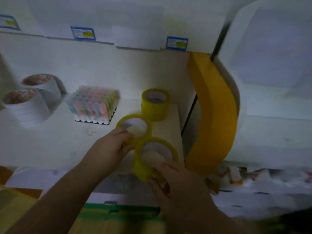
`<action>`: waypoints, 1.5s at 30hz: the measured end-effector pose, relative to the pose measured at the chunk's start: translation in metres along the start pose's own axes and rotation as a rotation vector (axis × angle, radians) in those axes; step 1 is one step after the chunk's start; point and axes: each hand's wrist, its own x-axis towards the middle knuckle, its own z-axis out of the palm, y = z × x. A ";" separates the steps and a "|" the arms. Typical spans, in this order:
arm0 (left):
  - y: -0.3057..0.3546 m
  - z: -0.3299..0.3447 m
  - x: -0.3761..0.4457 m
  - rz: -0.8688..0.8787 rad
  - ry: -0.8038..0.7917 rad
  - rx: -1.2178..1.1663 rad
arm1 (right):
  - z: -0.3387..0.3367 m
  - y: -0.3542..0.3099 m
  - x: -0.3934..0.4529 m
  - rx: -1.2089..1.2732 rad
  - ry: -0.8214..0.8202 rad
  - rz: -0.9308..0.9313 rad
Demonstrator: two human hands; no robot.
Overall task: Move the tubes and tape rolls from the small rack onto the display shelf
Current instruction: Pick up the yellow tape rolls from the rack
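Head view: left hand [112, 146] grips middle tape roll [132, 127], right hand [170, 179] grips nearest tape roll [155, 156] on display shelf [50, 146].

I count three yellow tape rolls [156, 105], two white tape stacks [28, 108], one tube pack [92, 105], three price tags [83, 33].

We note motion blur across the whole view; the print on the blue-framed price labels [177, 43] cannot be read. The left hand [111, 146] covers the near rim of the middle yellow tape roll [133, 125], and the right hand [170, 179] hides the near wall of the nearest yellow tape roll [157, 152]. We cannot count the pastel tubes in the clear-wrapped pack [92, 103]. The small boxes at lower right [234, 176] are smeared beyond identification. The green-and-yellow carton [121, 218] is cut off by the bottom edge.
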 end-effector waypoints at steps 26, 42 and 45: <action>-0.036 0.033 0.026 0.189 -0.009 -0.214 | 0.031 -0.002 0.052 -0.269 0.295 0.282; -0.049 0.027 0.018 0.141 -0.041 -0.216 | 0.048 0.010 0.069 -0.337 0.262 0.245; -0.050 0.025 0.019 0.138 -0.036 -0.214 | 0.050 0.009 0.070 -0.339 0.264 0.251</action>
